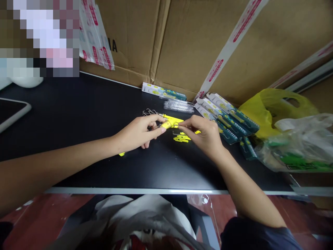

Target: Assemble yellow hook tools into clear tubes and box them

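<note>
My left hand (143,130) is closed around a yellow plastic handle (168,124), thumb on its near side. Opposite it, my right hand (204,132) pinches a thin metal rod (176,125) whose tip meets or lies close to the handle's right end; I cannot tell whether it is inside. Just behind the handle lie more yellow handles (175,119). Several bent metal hooks (149,111) rest beyond my left fingers. Small flat yellow plastic pieces (181,138) lie on the table below my right fingertips. Another yellow piece (121,153) is partly hidden under my left forearm.
The black table (85,104) backs onto large cardboard boxes (130,34). Printed slim boxes (223,116) are stacked at the right, with one box (163,91) at the back beside clear plastic sleeves (179,106). Plastic bags (299,142) crowd the right edge. A white-edged device (15,111) lies left.
</note>
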Available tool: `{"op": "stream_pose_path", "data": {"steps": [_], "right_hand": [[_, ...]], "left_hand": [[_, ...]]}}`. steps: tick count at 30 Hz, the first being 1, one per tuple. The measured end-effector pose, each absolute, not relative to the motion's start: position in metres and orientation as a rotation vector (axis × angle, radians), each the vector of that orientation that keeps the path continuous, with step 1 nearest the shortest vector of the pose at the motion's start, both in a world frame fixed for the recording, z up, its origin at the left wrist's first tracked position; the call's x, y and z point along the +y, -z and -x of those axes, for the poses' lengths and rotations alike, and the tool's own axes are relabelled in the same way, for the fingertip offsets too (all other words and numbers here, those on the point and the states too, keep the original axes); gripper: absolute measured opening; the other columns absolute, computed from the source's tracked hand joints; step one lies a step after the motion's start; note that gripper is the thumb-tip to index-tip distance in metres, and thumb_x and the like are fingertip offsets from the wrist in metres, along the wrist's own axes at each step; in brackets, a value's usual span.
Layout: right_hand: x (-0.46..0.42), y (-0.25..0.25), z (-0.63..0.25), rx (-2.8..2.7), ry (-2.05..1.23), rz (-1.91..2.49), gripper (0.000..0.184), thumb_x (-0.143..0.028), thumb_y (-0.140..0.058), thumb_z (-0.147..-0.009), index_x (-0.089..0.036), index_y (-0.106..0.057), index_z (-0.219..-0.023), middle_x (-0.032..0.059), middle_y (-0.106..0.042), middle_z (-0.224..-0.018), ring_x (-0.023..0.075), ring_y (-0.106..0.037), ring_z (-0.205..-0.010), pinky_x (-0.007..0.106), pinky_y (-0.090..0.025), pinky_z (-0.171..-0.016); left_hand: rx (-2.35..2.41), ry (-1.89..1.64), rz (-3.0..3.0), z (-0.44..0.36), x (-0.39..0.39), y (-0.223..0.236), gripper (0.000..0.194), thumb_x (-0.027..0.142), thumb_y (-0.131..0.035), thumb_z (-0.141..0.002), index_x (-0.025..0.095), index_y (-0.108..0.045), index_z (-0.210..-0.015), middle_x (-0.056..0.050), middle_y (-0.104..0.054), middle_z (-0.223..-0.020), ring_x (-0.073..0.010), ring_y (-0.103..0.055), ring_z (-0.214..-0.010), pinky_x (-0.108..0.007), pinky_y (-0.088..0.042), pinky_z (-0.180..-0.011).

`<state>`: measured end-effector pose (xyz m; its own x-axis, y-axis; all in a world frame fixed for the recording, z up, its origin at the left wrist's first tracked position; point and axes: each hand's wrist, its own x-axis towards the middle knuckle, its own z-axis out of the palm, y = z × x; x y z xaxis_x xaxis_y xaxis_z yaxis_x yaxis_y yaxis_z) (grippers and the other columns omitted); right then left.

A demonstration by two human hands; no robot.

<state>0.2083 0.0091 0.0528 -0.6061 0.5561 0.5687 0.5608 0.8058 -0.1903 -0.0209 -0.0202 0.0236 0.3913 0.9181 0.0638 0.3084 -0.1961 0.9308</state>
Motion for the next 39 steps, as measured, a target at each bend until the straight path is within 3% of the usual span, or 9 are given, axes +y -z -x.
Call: {"op": "stream_pose_path", "data": {"steps": [6, 19, 25, 32, 39], "right_hand": [[0.003, -0.042, -0.201, -2.345, 0.245, 0.698, 0.006, -0.018, -0.06, -0.091, -0.017, -0.066, -0.089, 0.0017, -0.064, -0.073, 0.0106, -0.058, -0.062, 0.022, -0.04, -0.055], [-0.006, -0.037, -0.193, -2.505, 0.333, 0.786, 0.012, -0.018, -0.049, -0.095, -0.017, -0.061, -0.092, 0.0045, -0.065, -0.08, 0.0151, -0.061, -0.072, 0.024, -0.042, -0.061], [-0.014, -0.039, -0.186, -2.576, 0.454, 0.819, 0.019, -0.018, -0.043, -0.097, -0.017, -0.061, -0.09, 0.0039, -0.064, -0.076, 0.0159, -0.058, -0.07, 0.026, -0.038, -0.059], [-0.017, -0.044, -0.183, -2.667, 0.357, 0.87, 0.019, -0.015, -0.038, -0.096, -0.016, -0.057, -0.094, 0.006, -0.06, -0.081, 0.0178, -0.054, -0.073, 0.026, -0.038, -0.06], [-0.014, -0.039, -0.178, -2.634, 0.153, 0.744, 0.021, -0.005, -0.04, -0.087, -0.02, -0.049, -0.099, 0.004, -0.058, -0.086, 0.0168, -0.054, -0.077, 0.026, -0.04, -0.063]], "left_hand": [[1.091, -0.77, -1.746, 0.019, -0.024, -0.026, 0.029, 0.04, -0.052, -0.09, 0.024, -0.057, -0.115, 0.005, -0.055, -0.07, -0.0065, -0.052, -0.041, -0.017, -0.044, -0.037], [1.128, -0.659, -1.726, 0.015, -0.029, -0.026, 0.02, 0.04, -0.052, -0.09, 0.023, -0.054, -0.1, 0.006, -0.053, -0.069, -0.0072, -0.053, -0.038, -0.017, -0.042, -0.034], [1.091, -0.647, -1.606, 0.012, -0.027, -0.022, 0.03, 0.052, -0.047, -0.092, 0.022, -0.05, -0.093, 0.007, -0.05, -0.059, -0.0074, -0.049, -0.034, -0.016, -0.036, -0.031], [1.051, -0.634, -1.596, 0.011, -0.022, -0.018, 0.039, 0.057, -0.043, -0.092, 0.019, -0.053, -0.093, 0.007, -0.047, -0.052, -0.0075, -0.048, -0.031, -0.017, -0.036, -0.031], [1.109, -0.687, -1.745, 0.011, -0.024, -0.02, 0.033, 0.051, -0.044, -0.093, 0.02, -0.051, -0.087, 0.007, -0.05, -0.056, -0.0069, -0.05, -0.033, -0.017, -0.038, -0.034]]}}
